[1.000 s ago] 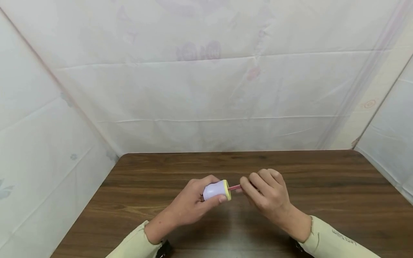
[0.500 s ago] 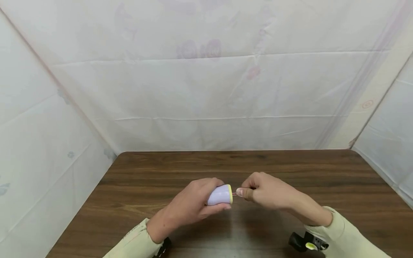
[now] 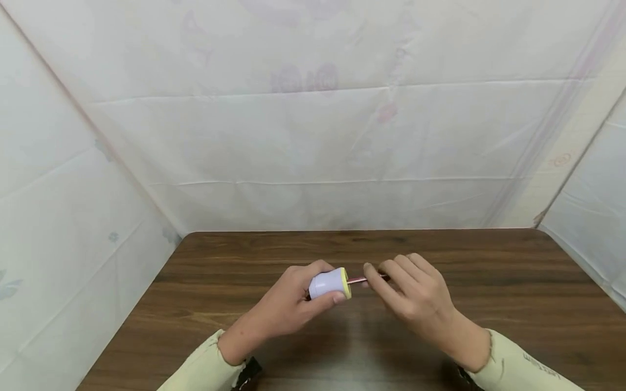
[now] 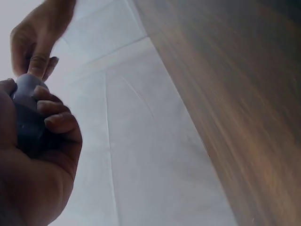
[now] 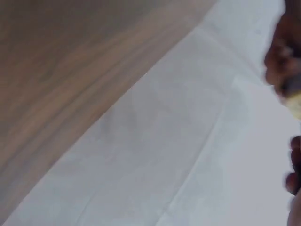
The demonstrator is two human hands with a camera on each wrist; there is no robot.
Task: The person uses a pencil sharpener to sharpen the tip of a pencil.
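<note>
My left hand point(image 3: 293, 304) grips a small lilac sharpener with a yellow rim point(image 3: 330, 283), held on its side above the brown wooden table point(image 3: 489, 282). A thin red pencil point(image 3: 359, 280) sticks into the yellow end. My right hand point(image 3: 415, 296) pinches that pencil just right of the sharpener; most of the pencil is hidden by the fingers. In the left wrist view the left hand point(image 4: 37, 155) wraps the sharpener point(image 4: 26, 110), with the right hand's fingertips point(image 4: 40, 59) above it. The right wrist view is blurred, with the left hand point(image 5: 284, 70) at the right edge.
White sheeting point(image 3: 313, 136) hangs close behind and on both sides of the table, walling it in. Both arms wear pale yellow sleeves point(image 3: 205, 369), with dark wrist mounts at the bottom edge.
The right hand has rolled from thumb-up back to knuckles-up around the pencil, which shows a little more length. The sharpener and left hand have shifted slightly up and left.
</note>
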